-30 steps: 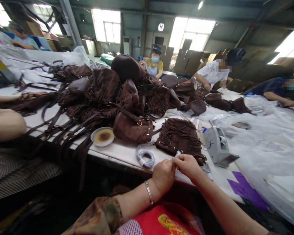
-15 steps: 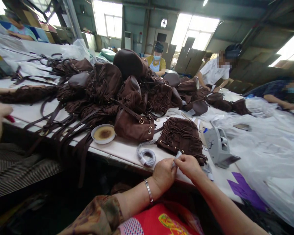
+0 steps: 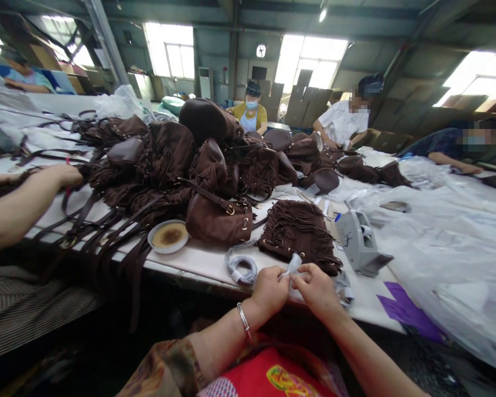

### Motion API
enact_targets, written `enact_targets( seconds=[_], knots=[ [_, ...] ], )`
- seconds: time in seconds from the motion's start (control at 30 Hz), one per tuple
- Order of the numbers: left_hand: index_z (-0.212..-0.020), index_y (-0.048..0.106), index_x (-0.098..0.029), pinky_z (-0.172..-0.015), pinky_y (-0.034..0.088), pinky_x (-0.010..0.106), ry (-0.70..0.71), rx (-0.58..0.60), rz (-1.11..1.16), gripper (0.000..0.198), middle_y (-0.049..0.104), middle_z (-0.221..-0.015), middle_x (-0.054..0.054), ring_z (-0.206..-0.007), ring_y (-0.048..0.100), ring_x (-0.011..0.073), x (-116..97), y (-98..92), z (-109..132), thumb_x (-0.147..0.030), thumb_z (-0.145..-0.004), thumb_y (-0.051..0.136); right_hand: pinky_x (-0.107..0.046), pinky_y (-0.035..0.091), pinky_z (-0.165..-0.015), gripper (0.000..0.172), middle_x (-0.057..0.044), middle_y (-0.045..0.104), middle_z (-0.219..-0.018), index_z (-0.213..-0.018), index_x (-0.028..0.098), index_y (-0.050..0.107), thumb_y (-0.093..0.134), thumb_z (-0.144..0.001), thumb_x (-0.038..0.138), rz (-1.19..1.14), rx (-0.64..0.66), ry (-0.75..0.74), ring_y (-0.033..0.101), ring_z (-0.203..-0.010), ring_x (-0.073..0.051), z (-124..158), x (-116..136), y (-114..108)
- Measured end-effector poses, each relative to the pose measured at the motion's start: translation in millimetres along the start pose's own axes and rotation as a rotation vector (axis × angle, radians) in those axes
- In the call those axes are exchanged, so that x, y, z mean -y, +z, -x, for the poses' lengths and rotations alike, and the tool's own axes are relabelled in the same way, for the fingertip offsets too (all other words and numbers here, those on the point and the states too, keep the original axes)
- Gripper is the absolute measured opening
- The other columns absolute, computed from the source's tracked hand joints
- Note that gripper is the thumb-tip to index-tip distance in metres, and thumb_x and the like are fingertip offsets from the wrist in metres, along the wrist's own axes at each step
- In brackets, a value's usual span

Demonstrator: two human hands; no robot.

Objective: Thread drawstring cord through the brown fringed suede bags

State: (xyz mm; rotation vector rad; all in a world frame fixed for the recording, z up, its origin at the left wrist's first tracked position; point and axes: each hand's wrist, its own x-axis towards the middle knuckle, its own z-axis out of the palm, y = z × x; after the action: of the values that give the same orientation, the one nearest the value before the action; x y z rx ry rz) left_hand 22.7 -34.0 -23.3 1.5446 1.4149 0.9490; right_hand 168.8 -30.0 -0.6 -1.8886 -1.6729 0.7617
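Film of thin, translucent whitish plastic [image 3: 295,261] is gathered between the person's two hands, at the near edge of the flat white surface [image 3: 206,263]. It looks crumpled and narrow, with a loose tuft that stands up above the fingers and a paler strand that goes across to the left side. Behind it lies a dark-brown suede-like bag with long fringes and small gold-coloured rings [image 3: 300,227]; whether the film touches this bag, I cannot tell. The left hand [image 3: 271,289] has its grip pinched on one side of the film, and the right hand [image 3: 316,291] grasps the other side with bent fingertips. Near the left hand is a round coil of grey cord-like material with a white band [image 3: 252,271].

One second ago, the two hands were almost joined, and only a small tip of film was seen. Now they are slightly apart, and more film is showing. At the left, a co-worker's hand [image 3: 69,175] now reaches to the dark-brown straps [image 3: 91,212].
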Motion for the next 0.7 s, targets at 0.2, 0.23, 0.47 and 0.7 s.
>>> enact_targets(
  seconds=[0.2,0.23,0.47,0.7],
  knots=[
    [-0.080,0.069,-0.012,-0.056,0.044,0.023,-0.323,0.124,0.575,0.019,0.064,-0.067,0.002,-0.056,0.054,0.0124,4,-0.1,-6,-0.028,-0.071,0.063,-0.028,0.039,-0.059,0.030,-0.004,0.066,-0.064,-0.070,0.021,0.059,0.059,-0.074,0.050,-0.028,-0.058,0.058,0.060,-0.064,-0.021,-1,-5,10],
    [-0.079,0.067,-0.012,-0.056,0.045,0.024,-0.350,0.148,0.626,0.020,0.063,-0.066,0.002,-0.055,0.055,0.0127,3,-1.3,-7,-0.030,-0.070,0.066,-0.028,0.037,-0.058,0.033,-0.003,0.064,-0.063,-0.066,0.021,0.058,0.058,-0.075,0.052,-0.071,-0.029,0.055,0.058,-0.063,-0.020,0,-6,11],
    [-0.060,0.059,-0.015,-0.045,0.032,0.020,-0.266,0.083,0.264,0.041,0.050,-0.050,-0.003,-0.048,0.045,0.0101,-5,-1.8,-20,-0.052,-0.073,0.072,-0.025,0.023,-0.047,0.044,0.002,0.048,-0.051,-0.057,0.018,0.054,0.062,-0.069,0.060,-0.575,0.062,0.125,0.036,-0.048,-0.010,1,-20,21],
    [-0.071,0.061,-0.015,-0.045,0.036,0.022,-0.327,0.122,0.221,0.037,0.052,-0.051,-0.002,-0.044,0.045,0.0110,-11,5.8,-15,-0.049,-0.087,0.060,-0.024,0.025,-0.044,0.029,0.003,0.050,-0.046,-0.059,0.019,0.054,0.058,-0.069,0.046,-0.697,0.122,0.097,0.037,-0.042,-0.009,4,-19,11]
  ],
)
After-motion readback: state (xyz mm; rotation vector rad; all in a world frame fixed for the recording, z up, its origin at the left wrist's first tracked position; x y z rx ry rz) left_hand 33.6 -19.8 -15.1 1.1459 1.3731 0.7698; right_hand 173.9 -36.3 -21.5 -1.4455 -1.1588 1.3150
